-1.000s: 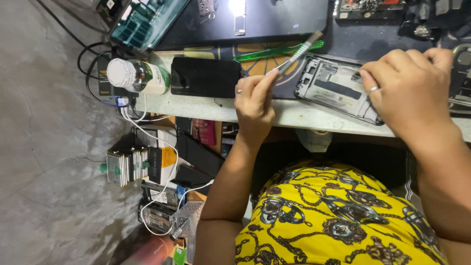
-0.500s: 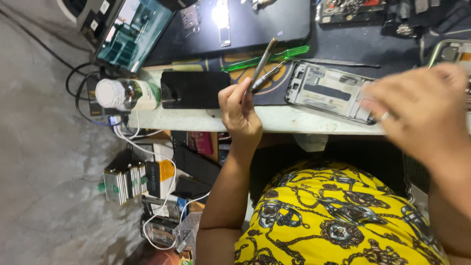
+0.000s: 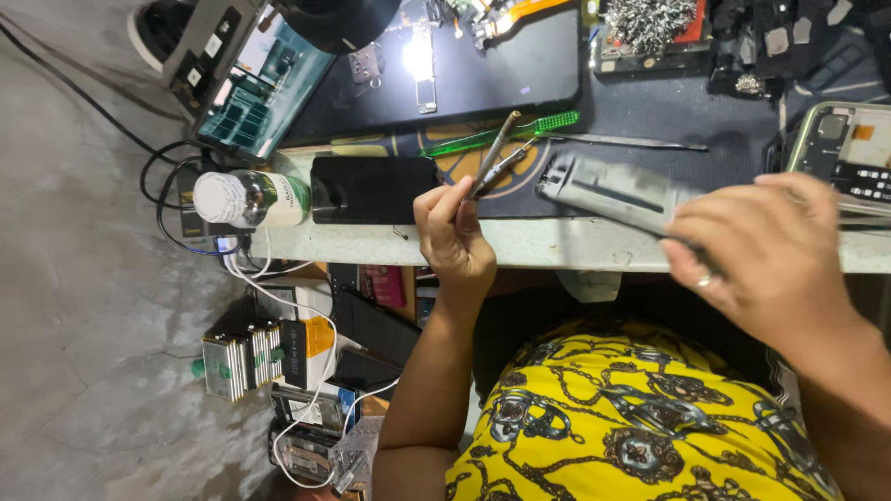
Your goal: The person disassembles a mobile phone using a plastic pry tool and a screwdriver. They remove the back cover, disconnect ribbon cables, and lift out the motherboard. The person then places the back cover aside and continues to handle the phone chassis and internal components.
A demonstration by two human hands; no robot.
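The left hand (image 3: 453, 239) is closed around a pair of metal tweezers (image 3: 492, 158), pinching them near their lower end so the tips point up and away over the workbench (image 3: 557, 249), just above its front edge. The right hand (image 3: 761, 255) hovers with fingers curled loosely over an opened phone frame (image 3: 608, 190) that lies tilted at the front edge; the hand is blurred, so I cannot tell whether it grips the frame. A black phone (image 3: 371, 188) lies just beside the left hand, a white-capped bottle (image 3: 246, 199) at the bench's left corner, and a green toothbrush (image 3: 506, 133) behind the tweezers.
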